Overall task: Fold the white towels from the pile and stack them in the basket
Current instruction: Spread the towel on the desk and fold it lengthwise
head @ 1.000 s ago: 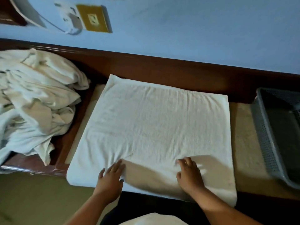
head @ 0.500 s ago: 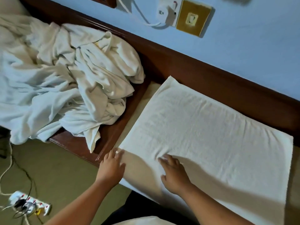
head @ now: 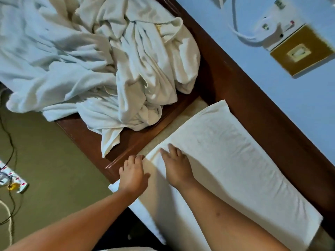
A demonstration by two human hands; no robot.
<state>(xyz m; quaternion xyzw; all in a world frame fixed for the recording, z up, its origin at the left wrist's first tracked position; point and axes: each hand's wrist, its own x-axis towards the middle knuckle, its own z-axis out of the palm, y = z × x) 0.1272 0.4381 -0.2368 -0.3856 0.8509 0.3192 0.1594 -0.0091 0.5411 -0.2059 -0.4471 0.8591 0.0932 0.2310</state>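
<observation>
A white towel [head: 235, 160] lies spread flat on the beige pad, running from the centre to the lower right. My left hand [head: 133, 175] rests palm down on the towel's near left corner, fingers apart. My right hand [head: 176, 166] lies flat on the towel just to the right of it, fingers spread toward the left edge. Neither hand grips the cloth. A crumpled pile of white towels [head: 94, 60] fills the upper left on the wooden surface. The basket is out of view.
A dark wooden ledge [head: 244, 98] runs diagonally behind the towel, below a blue wall with a gold switch plate [head: 301, 53] and a white plug. On the green floor at the left lies a power strip [head: 10, 182] with cables.
The view has swung left and tilted, so the basket left the frame and the pile came into view. Both hands slid left across the towel to its left edge.
</observation>
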